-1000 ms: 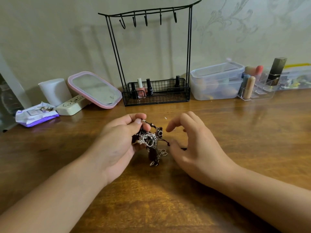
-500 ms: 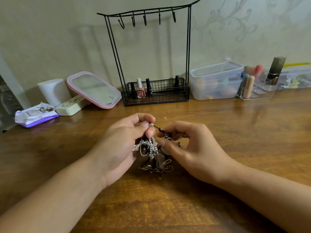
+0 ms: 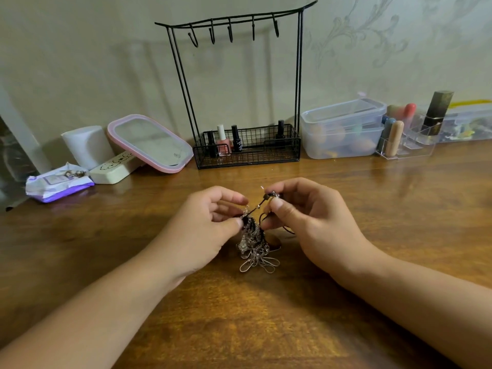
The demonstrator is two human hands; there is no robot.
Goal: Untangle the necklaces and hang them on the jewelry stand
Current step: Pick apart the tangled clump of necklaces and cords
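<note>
Pinched between thumb and curled fingers of the left hand [image 3: 205, 225] is the upper part of a tangle of necklaces [image 3: 254, 243], while a dark cord end with small beads is pinched between thumb and forefinger of the right hand [image 3: 314, 222], raised slightly higher than the rest. The silver chain loops of the tangle are seen resting on the wooden table [image 3: 266, 315], between the two hands.

At the far left edge of the table a purple-and-white packet [image 3: 57, 183] is laid, with a white cylinder [image 3: 86, 146] and a cream case [image 3: 117, 167] just beside it. A pink-rimmed mirror [image 3: 150, 142] is propped tilted next to them. Behind the hands, against the wall, the black wire jewelry stand [image 3: 235, 83] is placed upright; its five hooks are bare, and nail polish bottles [image 3: 223, 141] are kept in its basket base. Further right, a clear lidded box [image 3: 343, 129] is set, followed by a clear organiser [image 3: 410, 145] in which cosmetic tubes are held.
</note>
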